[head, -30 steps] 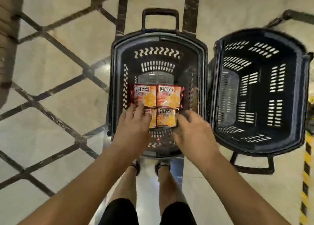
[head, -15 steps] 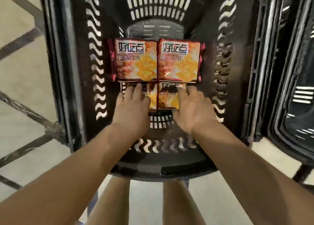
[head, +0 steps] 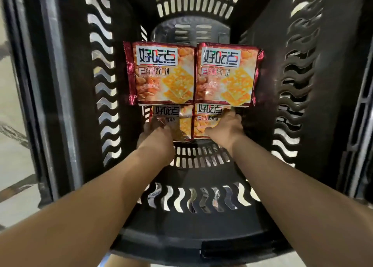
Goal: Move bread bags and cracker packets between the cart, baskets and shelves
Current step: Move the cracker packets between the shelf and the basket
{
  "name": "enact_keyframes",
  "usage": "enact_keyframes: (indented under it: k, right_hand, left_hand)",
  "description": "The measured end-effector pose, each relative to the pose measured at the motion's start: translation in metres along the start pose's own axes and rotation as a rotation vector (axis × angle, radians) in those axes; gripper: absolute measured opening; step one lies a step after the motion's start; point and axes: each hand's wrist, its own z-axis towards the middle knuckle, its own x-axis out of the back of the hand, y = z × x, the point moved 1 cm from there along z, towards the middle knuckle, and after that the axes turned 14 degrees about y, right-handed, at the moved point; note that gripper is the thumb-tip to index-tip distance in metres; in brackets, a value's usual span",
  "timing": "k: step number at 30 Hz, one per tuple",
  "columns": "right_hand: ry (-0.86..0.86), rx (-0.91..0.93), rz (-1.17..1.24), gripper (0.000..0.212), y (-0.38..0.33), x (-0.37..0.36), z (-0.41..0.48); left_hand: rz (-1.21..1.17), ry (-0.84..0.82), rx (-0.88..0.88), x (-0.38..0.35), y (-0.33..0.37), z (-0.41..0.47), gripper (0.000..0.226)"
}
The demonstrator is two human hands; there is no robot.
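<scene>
down in the black basket [head: 66, 85], the near right packet [head: 205, 118] is pinched at its right edge by the right hand [head: 226, 128], thumb on its face. the near left packet [head: 178, 121] is touched by the left hand [head: 155, 134], whose finger curl is blurred beyond telling. both lie flat, tops pointed away from the wrists, tucked under the far packets [head: 163, 73]; the long axis is judged crosswise.

Head camera, close above the basket [head: 76, 85]
You looked almost straight down into it; its walls filled the view.
</scene>
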Motion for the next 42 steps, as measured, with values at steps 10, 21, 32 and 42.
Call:
enact_keyframes:
  k: [10,21,32,42]
  right_hand:
    - [0.188,-0.211,0.368,0.061,0.001,-0.017,-0.004]
    - [0.070,-0.345,0.458,0.033,0.007,-0.008,0.001]
    - [0.004,-0.226,0.233,0.050,0.013,-0.005,0.001]
    - [-0.023,0.018,0.041,0.042,0.029,0.047,-0.066]
  left_hand:
    - [-0.631,0.008,0.311,-0.010,0.011,0.019,0.009]
    - [-0.813,0.137,0.461,0.005,0.012,0.003,0.007]
    - [-0.848,0.034,0.428,-0.010,0.007,0.006,0.015]
    - [-0.858,0.092,0.402,0.025,-0.011,-0.061,0.040]
